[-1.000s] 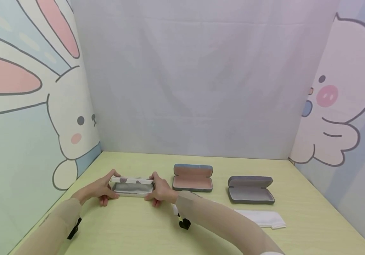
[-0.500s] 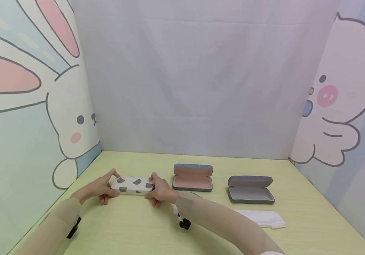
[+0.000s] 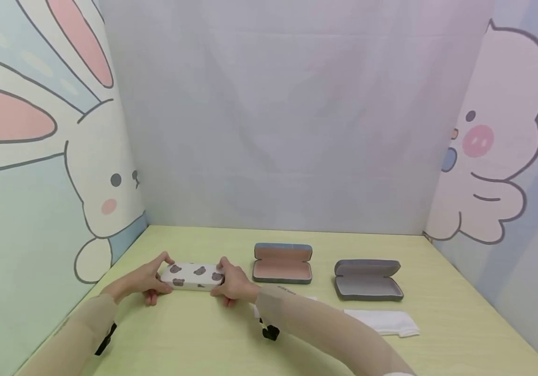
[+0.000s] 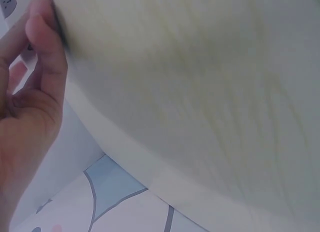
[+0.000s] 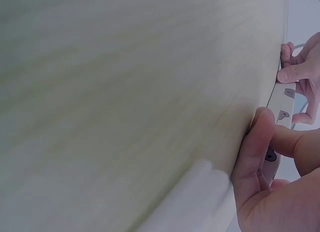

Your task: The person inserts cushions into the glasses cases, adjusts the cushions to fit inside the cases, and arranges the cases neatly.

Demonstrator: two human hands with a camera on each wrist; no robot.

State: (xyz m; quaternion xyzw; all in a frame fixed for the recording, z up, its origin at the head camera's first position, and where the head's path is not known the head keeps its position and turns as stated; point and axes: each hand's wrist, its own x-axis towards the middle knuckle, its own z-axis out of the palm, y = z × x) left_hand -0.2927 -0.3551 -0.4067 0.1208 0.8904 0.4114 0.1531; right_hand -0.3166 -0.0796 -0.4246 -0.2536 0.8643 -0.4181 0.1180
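Observation:
A white glasses case (image 3: 193, 275) with grey bear-head prints lies closed on the table at the left in the head view. My left hand (image 3: 145, 279) grips its left end, the thumb at the front and a finger at the back. At the right end my right hand (image 3: 235, 283) holds it the same way. In the right wrist view the printed side of the case (image 5: 284, 114) shows between both hands. The left wrist view has my left hand (image 4: 35, 86) at its upper left edge, with the case mostly hidden there.
Right of the hands stands an open blue case (image 3: 282, 270) with pink lining. Farther right is an open dark grey case (image 3: 368, 287). White cloth (image 3: 382, 322) lies in front of them, partly behind my right sleeve. A grey curtain (image 3: 269, 130) backs the table.
The lid of the bear-print glasses case, partly raised a second ago with grey lining showing, has come down shut. Both hands have stayed at its ends.

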